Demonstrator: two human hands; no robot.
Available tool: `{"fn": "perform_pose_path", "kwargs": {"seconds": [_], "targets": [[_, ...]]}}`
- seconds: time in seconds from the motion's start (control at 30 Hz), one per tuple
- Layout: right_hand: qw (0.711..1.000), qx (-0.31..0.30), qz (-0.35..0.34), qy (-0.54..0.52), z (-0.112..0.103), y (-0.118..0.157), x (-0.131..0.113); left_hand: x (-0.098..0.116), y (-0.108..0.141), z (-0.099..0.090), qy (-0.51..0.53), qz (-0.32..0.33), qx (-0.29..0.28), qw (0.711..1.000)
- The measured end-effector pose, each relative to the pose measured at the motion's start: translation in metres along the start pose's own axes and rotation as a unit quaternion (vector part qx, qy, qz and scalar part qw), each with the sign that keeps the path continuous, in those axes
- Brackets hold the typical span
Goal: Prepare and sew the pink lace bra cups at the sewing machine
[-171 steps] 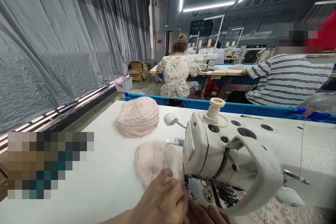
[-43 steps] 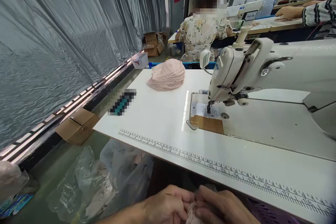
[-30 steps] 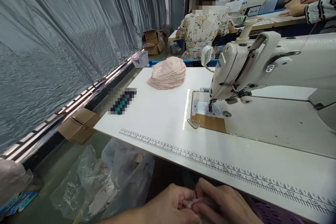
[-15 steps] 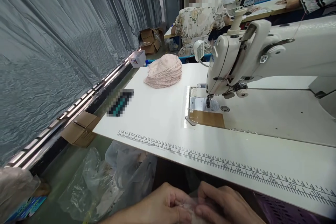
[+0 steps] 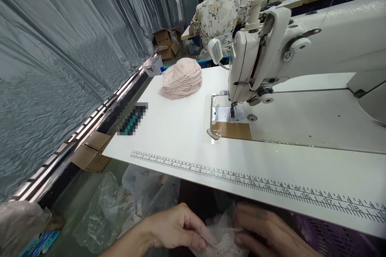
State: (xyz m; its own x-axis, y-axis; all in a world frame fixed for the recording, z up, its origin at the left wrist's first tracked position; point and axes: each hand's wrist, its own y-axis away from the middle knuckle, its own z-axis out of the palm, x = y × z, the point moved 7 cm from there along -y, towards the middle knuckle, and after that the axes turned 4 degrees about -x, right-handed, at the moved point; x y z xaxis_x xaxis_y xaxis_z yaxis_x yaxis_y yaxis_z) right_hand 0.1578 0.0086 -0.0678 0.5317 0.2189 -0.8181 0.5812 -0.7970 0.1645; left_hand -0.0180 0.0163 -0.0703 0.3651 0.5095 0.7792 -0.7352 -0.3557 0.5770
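So the person's left hand (image 5: 177, 229) is pinching a sheer, pale lacy piece of fabric (image 5: 224, 241), thumb and fingers drawn in narrow on its left side. Meanwhile the right hand (image 5: 267, 229) is gripping the other side, fingers curled in close, though some of the fingertips are hiding in the folds, so I'm not able to tell exactly how they're closing. That fabric is hanging out between the two hands, just past the front edge of the white table (image 5: 169, 128) and lower than the top. Up on the table, a printed ruler (image 5: 241, 178) is running along that edge, and a white sewing machine (image 5: 301, 52) is taking up the right side. Over toward the far left corner, a pile of pale pink pieces (image 5: 182, 78) is sitting well apart from the needle area. Down left, clear plastic bags (image 5: 147, 188) are slumping near the floor, and a purple basket (image 5: 334, 241) is peeking out at lower right. Further back, somebody in a floral top (image 5: 218, 18) is sitting facing away.
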Motion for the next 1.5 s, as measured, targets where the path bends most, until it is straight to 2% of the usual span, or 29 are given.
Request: {"fn": "perform_pose_path", "kwargs": {"seconds": [0.1, 0.2, 0.3, 0.37, 0.47, 0.6, 0.8, 0.93, 1.13, 1.3, 1.5], "targets": [[0.999, -0.024, -0.022, -0.043, 0.002, -0.002, -0.006, 0.004, 0.004, 0.002, -0.029, 0.009, -0.021, 0.999], [0.991, -0.084, -0.003, -0.106, 0.003, -0.009, -0.017, 0.007, 0.005, 0.004, -0.05, 0.01, -0.033, 0.998], [0.976, -0.158, -0.012, -0.147, 0.007, -0.019, -0.031, 0.01, 0.006, 0.005, -0.068, 0.0, -0.028, 0.997], [0.974, -0.175, -0.003, -0.141, 0.01, -0.024, -0.033, 0.012, 0.007, 0.005, -0.077, -0.001, -0.014, 0.997], [0.977, -0.171, 0.045, -0.121, 0.012, -0.025, -0.023, 0.013, 0.01, 0.002, -0.054, 0.015, 0.016, 0.998], [0.976, -0.161, 0.062, -0.13, 0.011, -0.02, -0.016, 0.01, 0.012, 0.001, 0.0, 0.024, 0.045, 0.999], [0.973, -0.134, 0.021, -0.185, 0.007, -0.021, -0.019, 0.017, 0.018, -0.002, -0.033, 0.016, 0.076, 0.996], [0.966, -0.165, -0.001, -0.2, 0.01, -0.026, -0.025, 0.017, 0.015, 0.0, -0.073, -0.004, 0.058, 0.996], [0.967, -0.198, 0.023, -0.158, 0.006, -0.027, -0.027, 0.007, 0.002, 0.002, -0.015, -0.033, 0.074, 0.997], [0.966, -0.211, 0.061, -0.139, 0.008, -0.025, -0.023, 0.007, 0.003, 0.0, 0.029, -0.029, 0.093, 0.995], [0.97, -0.181, 0.008, -0.162, 0.012, -0.032, -0.028, 0.0, 0.011, -0.008, 0.048, -0.043, 0.159, 0.985]]}}
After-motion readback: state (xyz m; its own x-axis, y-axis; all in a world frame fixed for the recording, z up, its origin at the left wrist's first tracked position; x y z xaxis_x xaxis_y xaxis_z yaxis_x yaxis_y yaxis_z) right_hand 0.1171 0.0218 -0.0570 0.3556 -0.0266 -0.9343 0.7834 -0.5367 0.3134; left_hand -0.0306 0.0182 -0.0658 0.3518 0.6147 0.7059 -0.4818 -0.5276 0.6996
